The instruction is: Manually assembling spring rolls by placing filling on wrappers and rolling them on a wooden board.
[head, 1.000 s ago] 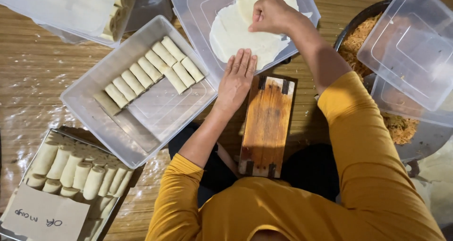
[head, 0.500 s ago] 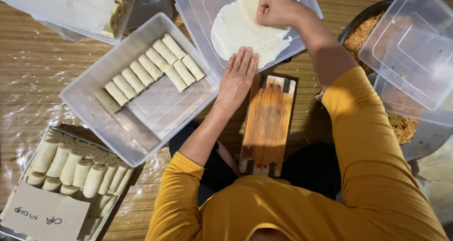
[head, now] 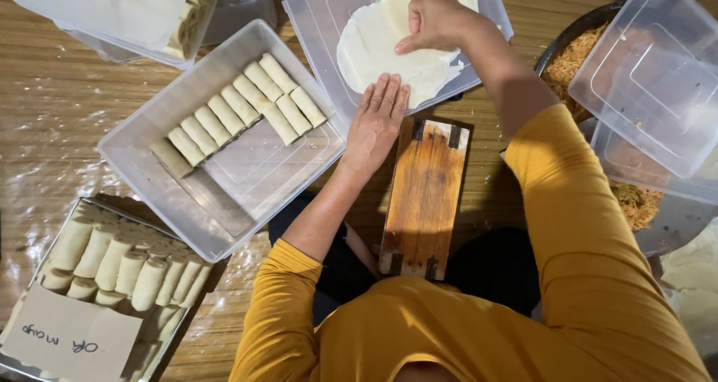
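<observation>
Left hand [head: 378, 120] flat and open, fingertips pressing the near edge of the thin white wrappers [head: 389, 49] in a clear lid [head: 314, 23], right hand [head: 432, 21] pinching a wrapper's top sheet, wooden board [head: 425, 195] just below, tray of rolls [head: 224, 139] at left.

Wooden board [head: 425, 195] bare – tubs crowd left, right, ahead.
</observation>
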